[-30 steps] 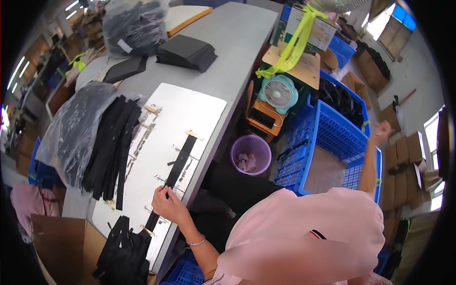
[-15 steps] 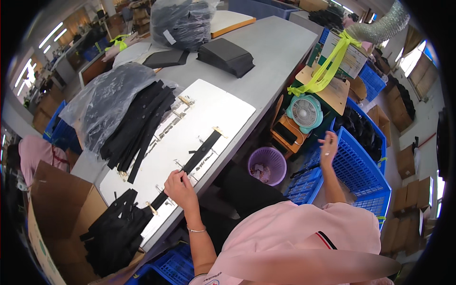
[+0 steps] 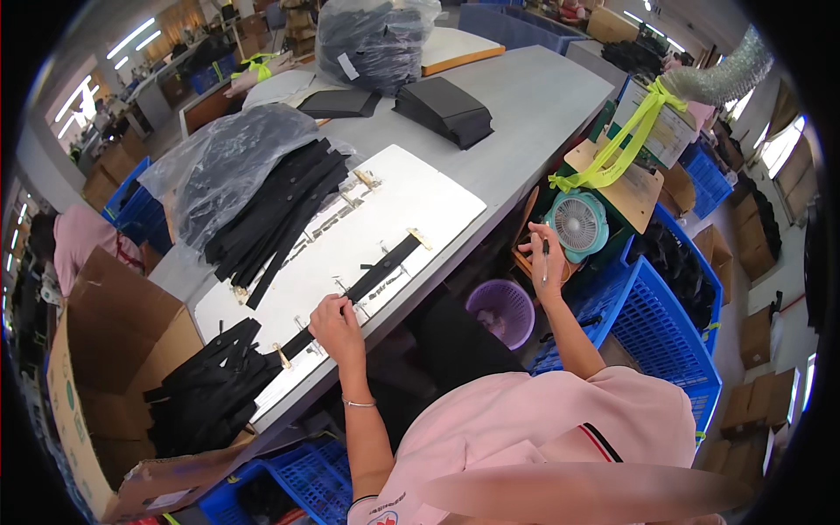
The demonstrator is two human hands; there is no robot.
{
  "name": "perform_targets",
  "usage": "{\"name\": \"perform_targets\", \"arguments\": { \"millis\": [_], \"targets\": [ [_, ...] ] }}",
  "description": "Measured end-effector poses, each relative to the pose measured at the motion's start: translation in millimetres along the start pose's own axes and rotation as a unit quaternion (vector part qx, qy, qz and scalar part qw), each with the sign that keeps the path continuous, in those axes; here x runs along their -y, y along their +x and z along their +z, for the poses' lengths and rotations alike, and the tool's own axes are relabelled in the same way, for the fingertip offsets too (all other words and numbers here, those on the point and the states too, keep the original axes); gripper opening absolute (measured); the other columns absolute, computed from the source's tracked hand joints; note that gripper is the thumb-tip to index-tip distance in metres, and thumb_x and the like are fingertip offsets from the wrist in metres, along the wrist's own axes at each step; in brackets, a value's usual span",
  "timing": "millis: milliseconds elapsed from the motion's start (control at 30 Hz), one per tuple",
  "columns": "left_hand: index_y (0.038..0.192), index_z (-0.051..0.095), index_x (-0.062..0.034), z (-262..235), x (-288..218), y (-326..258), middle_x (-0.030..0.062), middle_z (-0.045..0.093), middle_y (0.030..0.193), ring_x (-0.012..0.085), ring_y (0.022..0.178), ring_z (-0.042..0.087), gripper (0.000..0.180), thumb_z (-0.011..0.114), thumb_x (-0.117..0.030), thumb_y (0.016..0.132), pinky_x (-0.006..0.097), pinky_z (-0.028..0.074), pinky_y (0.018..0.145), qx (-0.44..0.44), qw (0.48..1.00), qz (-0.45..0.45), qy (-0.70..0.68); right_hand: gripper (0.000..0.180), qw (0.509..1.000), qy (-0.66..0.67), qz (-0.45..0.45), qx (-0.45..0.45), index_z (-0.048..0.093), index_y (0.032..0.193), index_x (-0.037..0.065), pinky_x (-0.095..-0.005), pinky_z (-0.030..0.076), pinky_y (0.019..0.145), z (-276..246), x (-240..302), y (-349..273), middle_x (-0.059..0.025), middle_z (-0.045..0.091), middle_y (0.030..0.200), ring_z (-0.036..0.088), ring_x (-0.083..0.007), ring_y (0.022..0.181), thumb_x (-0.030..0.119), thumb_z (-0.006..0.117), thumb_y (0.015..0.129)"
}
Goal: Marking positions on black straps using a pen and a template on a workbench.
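Stretching away from the person, the long grey table (image 3: 525,114) carries the biggest load: a bulging plastic bag of dark goods (image 3: 372,39) at the far end, a stack of flat black pieces (image 3: 442,109) beside it, and nearer, a heap of black strips (image 3: 280,206) half under clear plastic. On the near edge lies a white board (image 3: 385,210) fitted with small brass clips. A single black strap (image 3: 376,273) runs slantwise across that board. To the right stand blue crates (image 3: 674,324), a small green fan (image 3: 577,223) and a purple bin (image 3: 500,311).

The left hand (image 3: 337,324) rests on the strap's lower end, fingers pressed down on it, just as it did a second ago. The right hand (image 3: 547,258) has changed place: a second ago it was stretched far out over the crates, and now it is drawn in near the fan, fingers closed around a thin dark pen (image 3: 544,254). I judge the fetching is over and marking the pinned strap comes next. A cardboard box (image 3: 114,350) with more black straps (image 3: 206,394) sits at the left.
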State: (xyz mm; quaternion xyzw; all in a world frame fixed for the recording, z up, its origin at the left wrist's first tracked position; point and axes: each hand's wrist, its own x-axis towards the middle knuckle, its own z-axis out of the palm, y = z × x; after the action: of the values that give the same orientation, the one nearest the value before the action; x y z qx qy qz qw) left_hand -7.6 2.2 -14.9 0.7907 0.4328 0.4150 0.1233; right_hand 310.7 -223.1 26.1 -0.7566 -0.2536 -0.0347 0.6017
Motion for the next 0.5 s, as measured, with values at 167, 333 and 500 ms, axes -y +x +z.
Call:
{"name": "perform_targets", "arguments": {
  "millis": [167, 333, 500],
  "targets": [
    [0.095, 0.067, -0.0112, 8, 2, 9, 0.0060, 0.069, 0.109, 0.0316, 0.101, 0.061, 0.008, 0.071, -0.015, 0.089, 0.047, 0.044, 0.089, -0.008, 1.000, 0.011, 0.024, 0.025, 0.999, 0.029, -0.001, -0.022, 0.065, 0.119, 0.005, -0.0243, 0.050, 0.070, -7, 6, 16, -0.0049, 0.072, 0.102, 0.068, -0.0112, 0.076, 0.022, 0.053, 0.107],
    [0.096, 0.067, -0.0125, 12, 1, 15, 0.0016, 0.069, 0.110, 0.0282, 0.104, 0.060, 0.009, 0.072, -0.015, 0.090, 0.043, 0.043, 0.091, -0.027, 0.999, 0.019, 0.013, 0.022, 0.996, 0.057, -0.046, 0.060, 0.065, 0.121, 0.005, -0.0240, 0.051, 0.074, 54, 33, -3, -0.0038, 0.072, 0.110, 0.069, -0.0109, 0.087, 0.018, 0.057, 0.105],
    [0.096, 0.067, -0.0109, 6, -7, 11, 0.0019, 0.069, 0.110, 0.0268, 0.105, 0.060, 0.009, 0.072, -0.010, 0.089, 0.041, 0.042, 0.092, -0.006, 1.000, -0.004, 0.022, 0.017, 0.967, -0.053, -0.195, 0.153, 0.069, 0.115, 0.005, -0.0275, 0.054, 0.082, 117, 27, -22, -0.0066, 0.073, 0.114, 0.072, -0.0174, 0.098, 0.007, 0.065, 0.099]
  ]
}}
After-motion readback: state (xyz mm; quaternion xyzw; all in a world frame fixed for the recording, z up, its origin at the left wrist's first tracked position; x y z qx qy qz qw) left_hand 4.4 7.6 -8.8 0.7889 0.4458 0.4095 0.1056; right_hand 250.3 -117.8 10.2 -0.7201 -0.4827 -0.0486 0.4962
